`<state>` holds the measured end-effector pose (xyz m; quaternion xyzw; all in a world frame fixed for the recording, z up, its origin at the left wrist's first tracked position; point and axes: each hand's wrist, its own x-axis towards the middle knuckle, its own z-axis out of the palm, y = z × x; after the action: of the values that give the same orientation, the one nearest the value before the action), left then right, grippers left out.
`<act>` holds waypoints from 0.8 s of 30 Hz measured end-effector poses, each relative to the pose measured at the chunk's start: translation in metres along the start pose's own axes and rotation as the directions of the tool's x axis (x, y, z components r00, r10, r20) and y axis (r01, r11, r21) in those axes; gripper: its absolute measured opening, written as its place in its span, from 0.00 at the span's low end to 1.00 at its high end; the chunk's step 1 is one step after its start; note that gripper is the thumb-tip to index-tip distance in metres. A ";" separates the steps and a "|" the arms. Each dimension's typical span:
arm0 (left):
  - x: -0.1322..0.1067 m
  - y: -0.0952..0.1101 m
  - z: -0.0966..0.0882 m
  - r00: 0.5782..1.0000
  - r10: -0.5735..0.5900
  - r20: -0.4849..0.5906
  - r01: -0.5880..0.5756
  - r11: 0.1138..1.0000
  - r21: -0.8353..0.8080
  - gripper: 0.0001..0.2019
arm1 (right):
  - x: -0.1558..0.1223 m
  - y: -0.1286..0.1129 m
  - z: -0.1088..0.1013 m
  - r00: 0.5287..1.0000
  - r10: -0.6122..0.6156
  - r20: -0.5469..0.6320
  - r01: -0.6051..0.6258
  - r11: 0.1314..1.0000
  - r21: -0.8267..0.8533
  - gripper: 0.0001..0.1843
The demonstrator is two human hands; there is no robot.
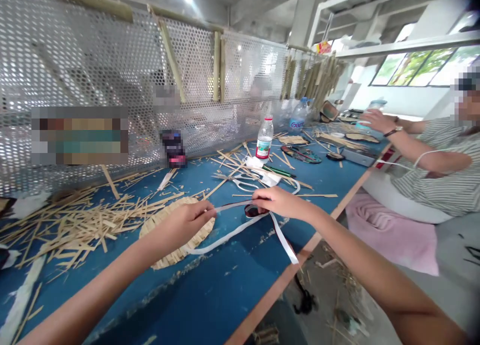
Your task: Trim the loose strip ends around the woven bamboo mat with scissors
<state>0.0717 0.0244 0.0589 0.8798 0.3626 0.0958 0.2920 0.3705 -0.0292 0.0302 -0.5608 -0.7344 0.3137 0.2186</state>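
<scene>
A long narrow ribbon (228, 235), white on one face and dark brown on the other, runs between my hands and loops over the table. My left hand (193, 219) pinches one stretch of it above a round woven bamboo disc (168, 250). My right hand (279, 202) has its fingers closed on the ribbon beside a small dark coil (255, 210). From there a loose end drops toward the table's front edge. Just beyond the right hand lie white-handled scissors (243, 183) and a crumpled white wrapper (270, 179).
Loose bamboo strips (97, 220) cover the left of the blue table (210, 295). A red-capped bottle (264, 140), a larger bottle (299, 115) and a phone-like object (173, 149) stand near the perforated metal screen (127, 75). A co-worker (446, 150) sits at right.
</scene>
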 end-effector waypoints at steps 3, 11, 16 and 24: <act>0.000 -0.002 0.005 1.000 0.010 -0.011 -0.008 0.975 0.221 0.22 | -0.010 0.026 -0.025 0.999 0.012 -0.047 -0.018 0.993 -0.115 0.18; 0.009 -0.020 0.030 0.992 0.121 -0.021 -0.097 0.881 0.463 0.24 | -0.050 0.137 -0.125 0.302 0.211 -0.930 -0.410 0.909 0.073 0.16; 0.014 -0.032 0.038 0.974 0.227 -0.017 -0.190 0.853 0.486 0.23 | -0.064 0.177 -0.171 -0.108 0.098 -0.989 -0.670 0.728 0.145 0.49; 0.014 -0.031 0.036 0.982 0.189 0.003 -0.171 0.883 0.436 0.21 | -0.033 0.226 -0.233 -0.142 0.341 -0.929 -0.695 0.634 0.339 0.62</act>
<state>0.0772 0.0358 0.0112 0.9505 0.2972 0.0568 0.0713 0.6917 0.0291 0.0367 -0.8866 -0.1474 -0.1704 0.4039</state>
